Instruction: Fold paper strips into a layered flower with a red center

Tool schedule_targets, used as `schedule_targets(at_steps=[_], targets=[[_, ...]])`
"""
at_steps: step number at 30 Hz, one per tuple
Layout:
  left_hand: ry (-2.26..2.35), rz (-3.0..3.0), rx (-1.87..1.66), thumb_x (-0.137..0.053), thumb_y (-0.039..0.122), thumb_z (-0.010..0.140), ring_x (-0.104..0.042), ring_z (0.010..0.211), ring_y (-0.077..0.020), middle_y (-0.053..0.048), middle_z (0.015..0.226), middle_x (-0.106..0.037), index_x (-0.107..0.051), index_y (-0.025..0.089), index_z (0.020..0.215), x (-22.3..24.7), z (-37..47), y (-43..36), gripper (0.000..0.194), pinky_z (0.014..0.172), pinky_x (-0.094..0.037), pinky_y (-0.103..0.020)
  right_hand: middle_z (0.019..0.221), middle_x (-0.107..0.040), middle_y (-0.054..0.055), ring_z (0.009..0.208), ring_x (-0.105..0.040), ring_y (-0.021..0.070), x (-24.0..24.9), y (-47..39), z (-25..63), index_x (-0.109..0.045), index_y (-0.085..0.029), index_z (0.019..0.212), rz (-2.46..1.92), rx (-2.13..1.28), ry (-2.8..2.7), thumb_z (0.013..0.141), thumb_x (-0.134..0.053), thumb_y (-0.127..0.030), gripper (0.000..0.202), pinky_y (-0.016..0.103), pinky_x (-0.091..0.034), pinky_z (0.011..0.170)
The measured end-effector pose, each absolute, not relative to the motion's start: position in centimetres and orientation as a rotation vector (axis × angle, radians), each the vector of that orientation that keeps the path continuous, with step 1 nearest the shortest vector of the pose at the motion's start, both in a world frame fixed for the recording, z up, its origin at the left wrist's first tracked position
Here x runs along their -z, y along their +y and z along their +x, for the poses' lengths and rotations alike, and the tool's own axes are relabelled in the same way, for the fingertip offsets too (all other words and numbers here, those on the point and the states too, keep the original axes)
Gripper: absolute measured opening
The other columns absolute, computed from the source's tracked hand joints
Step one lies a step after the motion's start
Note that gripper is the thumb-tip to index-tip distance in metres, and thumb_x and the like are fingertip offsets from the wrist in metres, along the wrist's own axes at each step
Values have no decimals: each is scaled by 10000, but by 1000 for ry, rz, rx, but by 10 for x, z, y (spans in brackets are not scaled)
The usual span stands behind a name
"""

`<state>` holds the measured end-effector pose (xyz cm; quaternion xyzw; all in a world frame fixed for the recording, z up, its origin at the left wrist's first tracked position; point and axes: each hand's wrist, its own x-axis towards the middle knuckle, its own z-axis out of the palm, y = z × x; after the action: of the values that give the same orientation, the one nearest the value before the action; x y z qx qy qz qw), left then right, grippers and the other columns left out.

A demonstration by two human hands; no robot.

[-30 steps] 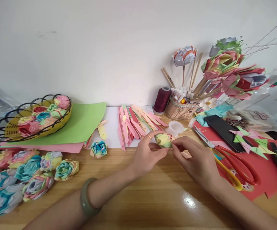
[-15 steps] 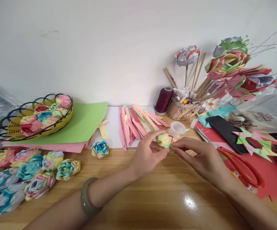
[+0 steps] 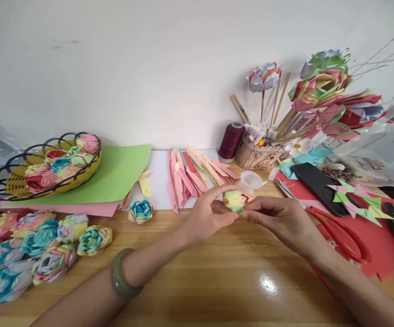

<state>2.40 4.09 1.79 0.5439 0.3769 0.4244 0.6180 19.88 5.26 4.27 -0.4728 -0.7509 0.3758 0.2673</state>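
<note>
Between my two hands is a small paper flower (image 3: 233, 200), pale yellow and green with a bit of red. My left hand (image 3: 210, 215) wraps its fingers and thumb around the flower's left side. From the right, my right hand (image 3: 281, 222) pinches the flower's lower right edge between thumb and fingertips. Just behind the flower stands a small clear plastic cup (image 3: 250, 180). A heap of folded paper strips (image 3: 186, 175), mostly pink, lies beyond my left hand. A blue and peach paper flower (image 3: 141, 211) rests alone on the wooden table (image 3: 197, 281).
Several finished paper flowers (image 3: 42, 238) crowd the left. Behind them a yellow basket (image 3: 17, 184) holds more, on green paper (image 3: 128, 168). At right lie red-handled scissors (image 3: 360, 240), a black phone (image 3: 316, 188) and red paper. A thread spool (image 3: 231, 141) stands by a wooden pot (image 3: 260, 156) of sticks.
The whole view has shifted slightly left. My hands keep hold of the paper flower, which looks slightly turned; my right fingertips have moved a little along its edge.
</note>
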Motion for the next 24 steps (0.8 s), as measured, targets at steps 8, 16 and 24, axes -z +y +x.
schedule_targets(at_steps=[8, 16, 24], targets=[[843, 1269, -1016, -601, 174, 707, -589, 846, -158, -67, 1005, -616, -466, 196, 1167, -14, 25, 40, 480, 750, -468, -275, 629, -625, 21, 576, -549, 133, -41, 50, 195, -626, -171, 683, -1231, -936, -2054, 779, -552, -425, 282, 232, -420, 503], [844, 1108, -1037, -631, 212, 699, -603, 827, -153, -68, 1023, -621, -469, 209, 1180, -11, 25, 45, 508, 730, -486, -274, 792, -663, 45, 716, -598, 162, -45, 50, 195, -662, -203, 826, -1090, -809, -2083, 818, -529, -311, 171, 275, -480, 638], [877, 1232, -1016, -614, 150, 692, -591, 918, -178, -82, 1120, -590, -474, 189, 1201, -18, 24, 42, 530, 821, -466, -314, 681, -651, 31, 630, -579, 151, -44, 53, 198, -646, -172, 708, -1205, -965, -2052, 766, -578, -398, 243, 259, -445, 562]])
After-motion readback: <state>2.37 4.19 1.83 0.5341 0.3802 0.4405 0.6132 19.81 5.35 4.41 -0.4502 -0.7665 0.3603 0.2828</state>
